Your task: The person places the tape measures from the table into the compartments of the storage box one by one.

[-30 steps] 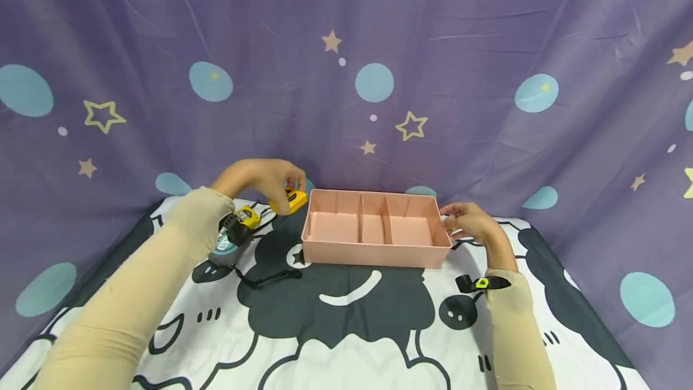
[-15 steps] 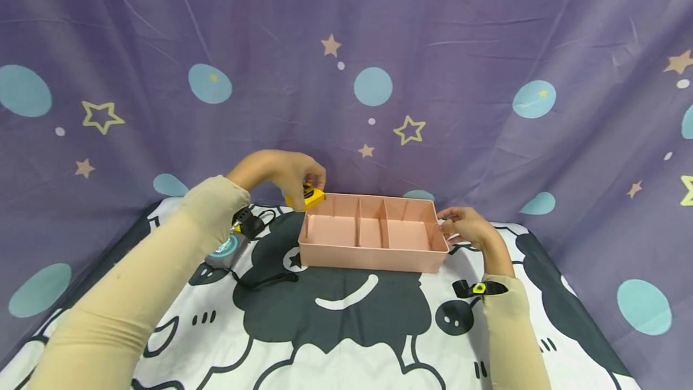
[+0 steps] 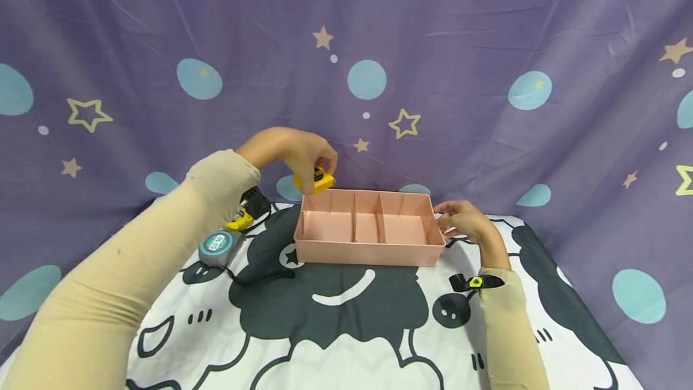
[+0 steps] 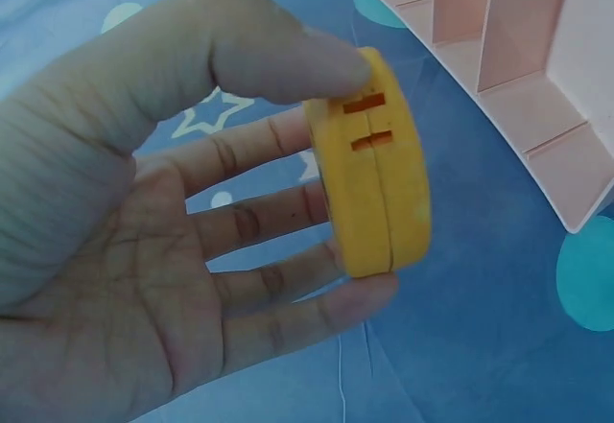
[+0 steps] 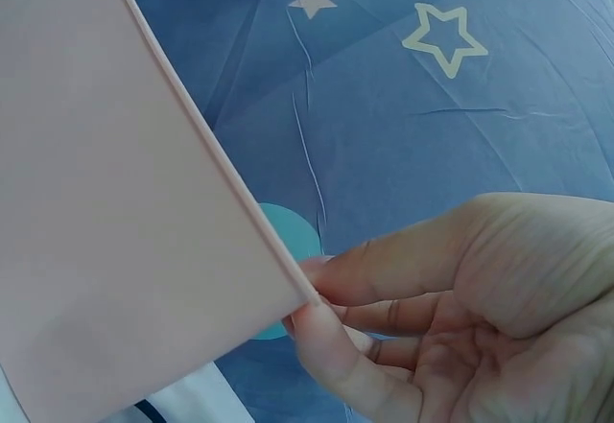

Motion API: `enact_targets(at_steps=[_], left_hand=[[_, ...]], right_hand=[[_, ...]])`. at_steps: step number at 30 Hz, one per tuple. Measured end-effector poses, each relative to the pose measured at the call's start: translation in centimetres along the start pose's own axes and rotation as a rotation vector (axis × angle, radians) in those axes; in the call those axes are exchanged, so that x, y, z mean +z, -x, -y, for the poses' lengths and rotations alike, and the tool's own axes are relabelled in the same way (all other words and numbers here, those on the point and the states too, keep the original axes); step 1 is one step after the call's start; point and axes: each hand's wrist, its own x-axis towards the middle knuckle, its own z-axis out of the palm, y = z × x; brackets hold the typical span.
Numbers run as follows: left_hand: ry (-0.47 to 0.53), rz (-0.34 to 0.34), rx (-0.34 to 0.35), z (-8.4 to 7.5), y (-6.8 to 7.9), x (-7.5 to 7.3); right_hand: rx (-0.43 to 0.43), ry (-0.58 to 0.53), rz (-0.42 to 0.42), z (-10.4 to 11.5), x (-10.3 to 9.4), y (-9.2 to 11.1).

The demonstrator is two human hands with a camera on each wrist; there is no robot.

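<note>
A yellow tape measure (image 3: 323, 181) with a dark label hangs above the back-left corner of a pink divided box (image 3: 373, 254). My left hand (image 3: 303, 152) grips it between thumb and fingers; in the left wrist view the tape measure (image 4: 389, 202) shows its slotted yellow edge. The box stands on the sheep-print cloth, with three compartments visible. At its right end my right hand (image 3: 467, 221) pinches the wall; seen from the right wrist, thumb and fingers meet at a corner of the box (image 5: 134, 202).
Left of the box lie a grey tape measure (image 3: 216, 244) with a teal ring and black strap, and another yellow tape measure (image 3: 239, 219) partly behind my left wrist. A purple curtain (image 3: 455, 77) with stars and dots rises behind.
My left hand has carried the yellow tape measure right and upward, from beside the box to above its back-left corner. The right hand stays at the box's right end.
</note>
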Motion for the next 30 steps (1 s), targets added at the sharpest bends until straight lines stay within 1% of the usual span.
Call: enact_targets(at_steps=[4,7,11,14,17,20,23,25,30], left_hand=[[0.003,-0.017,0.013,0.1,-0.7,0.2],[0.006,-0.008,0.016,0.4,-1.4,0.8],[0.012,0.001,-0.004,0.6,-2.4,1.7],[0.016,-0.015,-0.019,0.6,-3.2,2.3],[0.004,-0.021,-0.02,0.7,-4.1,3.0],[0.012,-0.008,-0.024,0.8,-4.9,3.7],[0.044,0.007,-0.051,1.1,-5.6,4.2],[0.067,0.023,-0.075,1.2,-6.1,4.3],[0.11,0.047,-0.094,1.7,-7.3,4.3]], right_hand=[[-0.006,-0.011,-0.014,0.0,0.0,0.0],[-0.007,-0.009,-0.015,-0.1,0.1,0.1],[0.009,-0.004,-0.02,-0.3,0.2,0.2],[0.01,-0.007,-0.031,-0.4,0.1,0.4],[0.002,0.0,-0.021,-0.5,0.1,0.6],[0.002,0.001,-0.012,-0.5,0.2,0.7],[-0.005,-0.001,-0.011,-0.4,0.4,0.6],[-0.007,-0.007,-0.015,-0.3,0.5,0.5],[-0.021,0.002,-0.019,0.0,0.2,0.2]])
